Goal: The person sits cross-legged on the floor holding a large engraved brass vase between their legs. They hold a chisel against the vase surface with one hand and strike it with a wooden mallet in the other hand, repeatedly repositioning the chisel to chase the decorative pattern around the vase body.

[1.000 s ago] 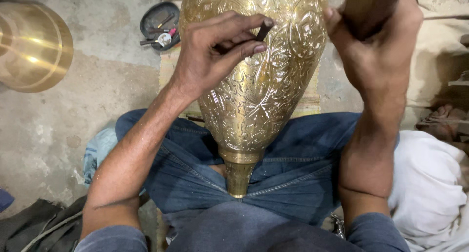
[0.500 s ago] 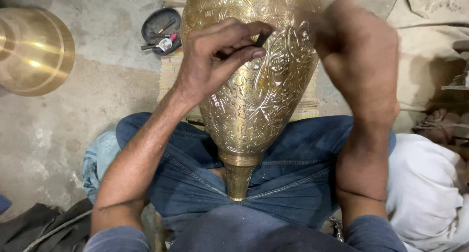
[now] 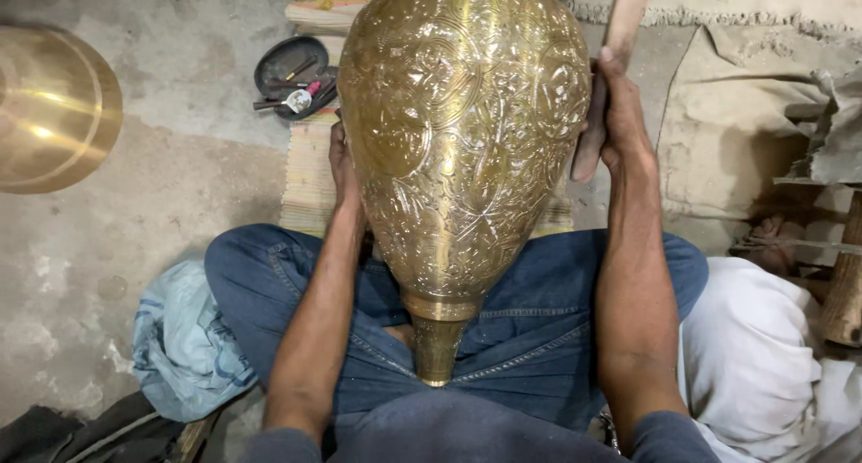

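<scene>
Engraved brass vase (image 3: 462,149) propped on lap, neck down against jeans (image 3: 539,337). Left hand (image 3: 341,162) mostly hidden behind vase's left side, touching it; grip unclear. Right hand (image 3: 620,122) wrapped around wooden mallet handle (image 3: 603,77), just beside vase's right side. Striped mat (image 3: 310,158) underneath. Tool dish (image 3: 292,68) on floor past mat's far-left corner; brass bowl (image 3: 54,113) further left.

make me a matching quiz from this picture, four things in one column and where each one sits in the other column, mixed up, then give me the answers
Things
1. engraved brass vase
2. dark dish of small tools
3. wooden stick
4. light blue cloth

Places
A. on the floor beside the left knee
B. in the right hand
C. on the lap, narrow neck toward the person
D. on the floor, upper left of the vase

Pairs: 1-C, 2-D, 3-B, 4-A
</scene>
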Demonstrator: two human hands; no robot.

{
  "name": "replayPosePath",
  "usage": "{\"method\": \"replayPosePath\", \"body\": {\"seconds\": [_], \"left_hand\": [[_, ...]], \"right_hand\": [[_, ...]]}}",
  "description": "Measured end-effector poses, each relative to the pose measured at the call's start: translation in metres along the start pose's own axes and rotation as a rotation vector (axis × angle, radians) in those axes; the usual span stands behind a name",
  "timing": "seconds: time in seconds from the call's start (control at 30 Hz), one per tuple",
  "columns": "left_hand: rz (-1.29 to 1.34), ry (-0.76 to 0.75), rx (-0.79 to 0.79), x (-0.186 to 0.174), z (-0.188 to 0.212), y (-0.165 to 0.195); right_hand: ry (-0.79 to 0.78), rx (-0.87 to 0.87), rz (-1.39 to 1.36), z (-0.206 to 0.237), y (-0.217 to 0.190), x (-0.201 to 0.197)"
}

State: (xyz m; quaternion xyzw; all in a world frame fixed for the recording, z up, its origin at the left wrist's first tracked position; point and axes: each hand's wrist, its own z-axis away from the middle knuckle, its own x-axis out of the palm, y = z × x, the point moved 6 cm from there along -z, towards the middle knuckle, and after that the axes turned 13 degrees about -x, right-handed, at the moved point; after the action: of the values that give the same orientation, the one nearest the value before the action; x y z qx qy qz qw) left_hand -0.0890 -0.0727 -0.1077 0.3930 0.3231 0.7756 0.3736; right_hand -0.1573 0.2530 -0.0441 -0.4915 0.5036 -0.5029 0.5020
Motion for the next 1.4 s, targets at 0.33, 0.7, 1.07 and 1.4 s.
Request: {"method": "replayPosePath", "body": {"seconds": [0.33, 0.7, 1.07, 1.4], "left_hand": [[0.003, 0.039, 0.154, 0.002, 0.025, 0.021], [-0.501, 0.265, 0.624, -0.017, 0.029, 0.038], [-0.665, -0.312, 0.800, 0.113, 0.131, 0.068], [-0.783, -0.217, 0.817, 0.117, 0.113, 0.063]], "right_hand": [[-0.044, -0.071, -0.006, 0.009, -0.019, 0.029], [0.020, -0.089, 0.148, 0.001, -0.003, 0.000], [-0.073, -0.911, 1.198, 0.012, -0.115, -0.021], [-0.035, -1.344, 1.239, 0.049, -0.131, 0.013]]}}
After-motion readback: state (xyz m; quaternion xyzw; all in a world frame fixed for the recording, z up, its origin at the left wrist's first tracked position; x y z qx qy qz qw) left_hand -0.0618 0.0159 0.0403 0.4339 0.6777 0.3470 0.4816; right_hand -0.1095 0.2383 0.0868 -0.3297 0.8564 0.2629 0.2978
